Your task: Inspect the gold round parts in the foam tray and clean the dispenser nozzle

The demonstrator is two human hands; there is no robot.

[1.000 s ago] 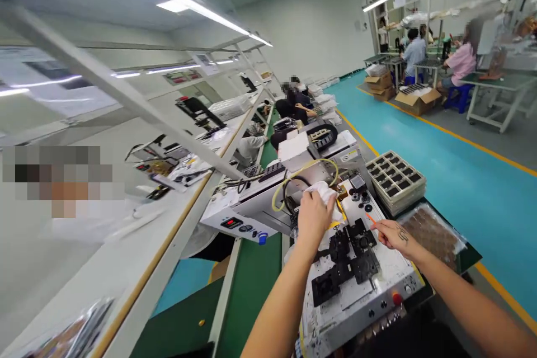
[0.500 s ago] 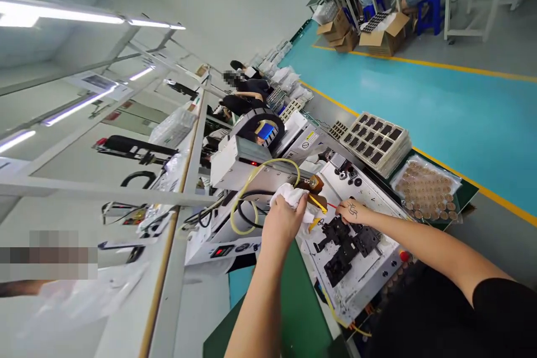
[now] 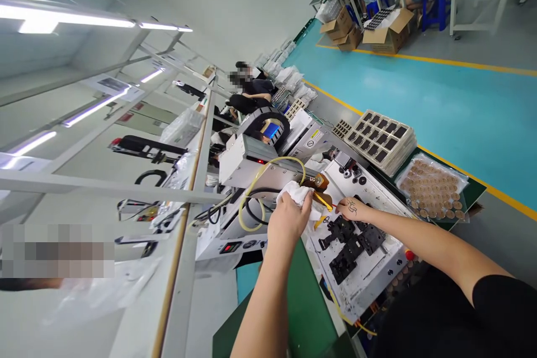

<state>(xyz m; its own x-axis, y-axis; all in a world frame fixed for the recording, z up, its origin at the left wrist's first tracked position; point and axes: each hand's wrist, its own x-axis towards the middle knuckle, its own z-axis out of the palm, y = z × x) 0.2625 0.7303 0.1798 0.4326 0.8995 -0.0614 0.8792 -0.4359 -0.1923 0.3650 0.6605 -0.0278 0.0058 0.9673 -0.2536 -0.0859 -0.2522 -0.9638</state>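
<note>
My left hand [image 3: 290, 215] is closed around a white cloth [image 3: 298, 194] beside the brass-coloured head [image 3: 320, 180] of the machine. A yellow tool [image 3: 322, 200] stands out just right of the cloth. My right hand [image 3: 349, 208] pinches a thin red item at the tool's right end; its far end is too small to make out. Below my right hand, black fixture blocks [image 3: 344, 262] sit on the white machine plate [image 3: 384, 197]. A curved yellow hose [image 3: 251, 183] runs left of the cloth.
Stacked trays of dark parts [image 3: 380, 140] and a clear bag of round copper-coloured pieces [image 3: 434, 187] lie beyond the plate. A red button [image 3: 409, 255] is at its near right corner. A metal frame [image 3: 184, 268] stands left. Other people sit farther back.
The whole view has shifted slightly, so the scene appears a little farther right. Both hands stay at nearly the same place by the machine head, still holding the cloth and the thin red item.
</note>
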